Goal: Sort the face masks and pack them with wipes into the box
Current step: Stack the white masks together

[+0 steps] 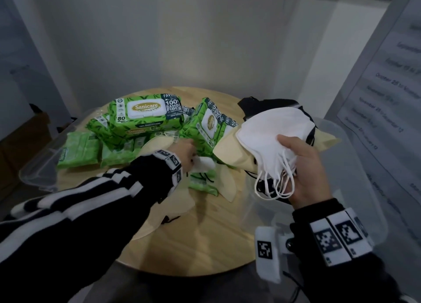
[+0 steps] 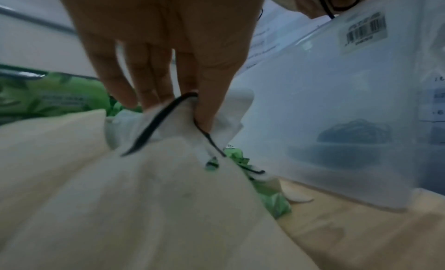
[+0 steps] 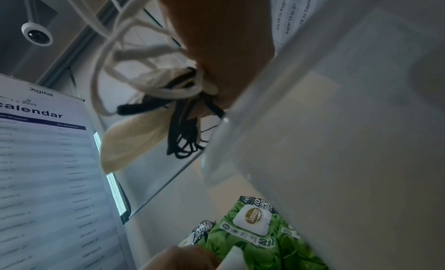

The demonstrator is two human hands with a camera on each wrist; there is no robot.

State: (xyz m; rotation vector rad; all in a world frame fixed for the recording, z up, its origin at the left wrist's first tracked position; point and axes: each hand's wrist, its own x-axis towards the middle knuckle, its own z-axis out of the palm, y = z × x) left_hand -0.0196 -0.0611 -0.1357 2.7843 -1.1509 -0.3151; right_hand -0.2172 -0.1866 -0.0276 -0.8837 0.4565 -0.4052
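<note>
Round and pale, the wooden table (image 1: 205, 245) carries green packs of cleansing wipes (image 1: 145, 115) heaped at its far side, cream face masks (image 1: 227, 184) strewn among them, and a clear plastic box (image 1: 355, 166) on the right. Reaching across in a striped black sleeve, the left hand (image 1: 185, 153) pinches a white mask with a black ear loop (image 2: 173, 129) amid the pile. Above the box, the right hand (image 1: 305, 166) grips a stack of white masks (image 1: 271, 132) — loops dangling.

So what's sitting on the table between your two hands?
In the head view, cream masks and a tilted green wipes pack lie between the left hand and the right hand.
</note>
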